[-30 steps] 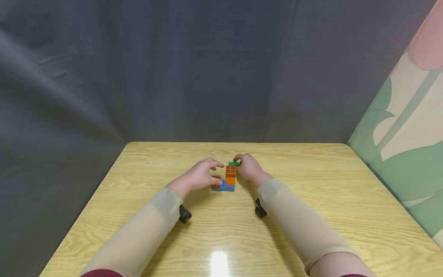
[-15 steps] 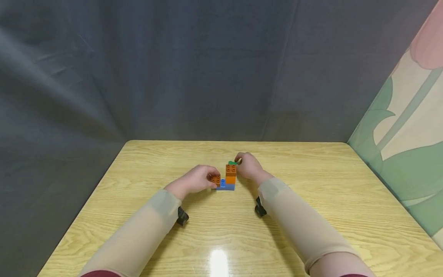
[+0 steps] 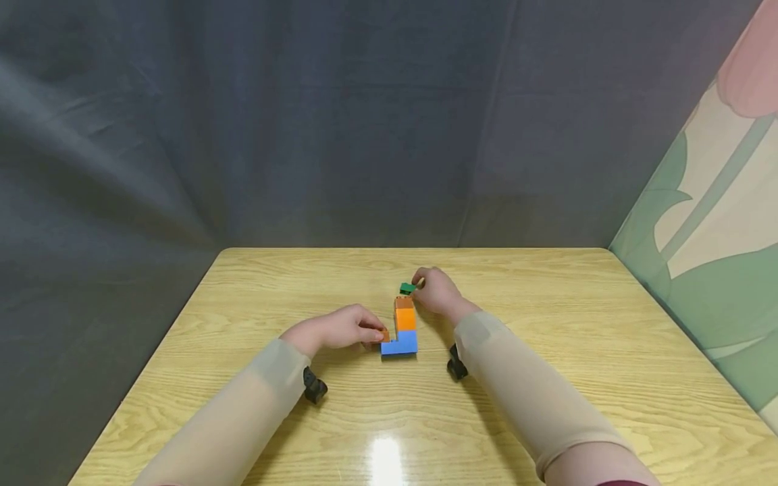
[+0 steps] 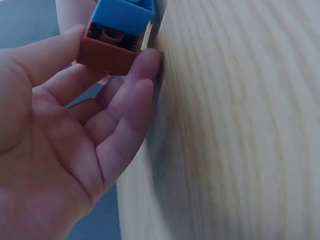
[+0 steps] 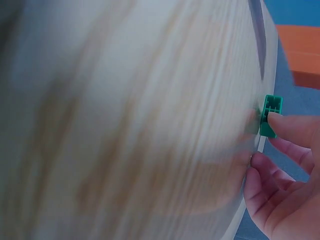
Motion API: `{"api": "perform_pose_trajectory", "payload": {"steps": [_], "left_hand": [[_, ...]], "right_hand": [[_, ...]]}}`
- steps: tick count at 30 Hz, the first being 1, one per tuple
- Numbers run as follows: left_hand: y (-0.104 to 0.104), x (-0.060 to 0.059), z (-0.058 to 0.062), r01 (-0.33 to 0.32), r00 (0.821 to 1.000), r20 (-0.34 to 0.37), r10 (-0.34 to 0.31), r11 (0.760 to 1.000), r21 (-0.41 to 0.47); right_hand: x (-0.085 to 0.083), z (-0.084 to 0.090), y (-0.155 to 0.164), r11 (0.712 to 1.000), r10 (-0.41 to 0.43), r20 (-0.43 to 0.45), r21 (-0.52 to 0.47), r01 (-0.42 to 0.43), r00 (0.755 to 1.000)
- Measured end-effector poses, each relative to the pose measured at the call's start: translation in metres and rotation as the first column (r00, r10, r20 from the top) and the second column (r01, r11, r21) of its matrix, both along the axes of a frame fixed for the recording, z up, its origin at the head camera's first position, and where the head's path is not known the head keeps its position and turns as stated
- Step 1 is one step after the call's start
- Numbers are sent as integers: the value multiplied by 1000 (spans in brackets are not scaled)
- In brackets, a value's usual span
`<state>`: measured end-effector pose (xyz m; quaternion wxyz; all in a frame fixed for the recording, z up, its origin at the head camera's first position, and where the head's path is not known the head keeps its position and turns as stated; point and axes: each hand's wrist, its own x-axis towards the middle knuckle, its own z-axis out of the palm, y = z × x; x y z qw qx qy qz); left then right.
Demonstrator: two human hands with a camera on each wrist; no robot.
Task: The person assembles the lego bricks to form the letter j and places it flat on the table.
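A small block build lies on the wooden table [image 3: 547, 337]: a blue brick [image 3: 401, 343], an orange brick [image 3: 405, 318] and a brown one [image 3: 404, 302] in a row. A second brown brick [image 3: 384, 335] is joined to the blue brick's left side. My left hand [image 3: 377, 332] pinches this brown brick [image 4: 105, 50] between thumb and fingers, with the blue brick [image 4: 122, 12] stuck to it. Just beyond the row sits a small green brick [image 3: 407, 288]. My right hand [image 3: 421, 279] curls over it, and its fingertips [image 5: 280, 122] touch the green brick [image 5: 272, 116].
Dark grey cloth hangs behind and to the left of the table. A patterned green and cream panel [image 3: 711, 223] stands along the right side. Black wrist mounts [image 3: 314, 388] sit under both forearms. The table's far edge [image 3: 413, 250] is close behind the bricks.
The block build has shifted toward me and now looks laid out flat. My left hand came down and nearer, closing on the side brown brick. My right hand stayed at the green brick.
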<state>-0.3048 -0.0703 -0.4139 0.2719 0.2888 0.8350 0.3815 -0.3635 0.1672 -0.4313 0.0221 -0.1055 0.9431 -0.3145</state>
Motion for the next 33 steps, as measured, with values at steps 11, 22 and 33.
{"api": "perform_pose_trajectory", "payload": {"steps": [11,22,33], "left_hand": [[1,-2,-9,-120,986,116,118,993,11],[8,10,-9,-187,982,-39,186,982,-11],[13,17,-3,-105,945,-325,44,979,-173]], "right_hand": [[2,-2,-2,1000,-15,50,-27,17,999],[3,1,1,1000,15,71,-16,-14,997],[2,0,5,999,42,57,-17,-41,997]]}}
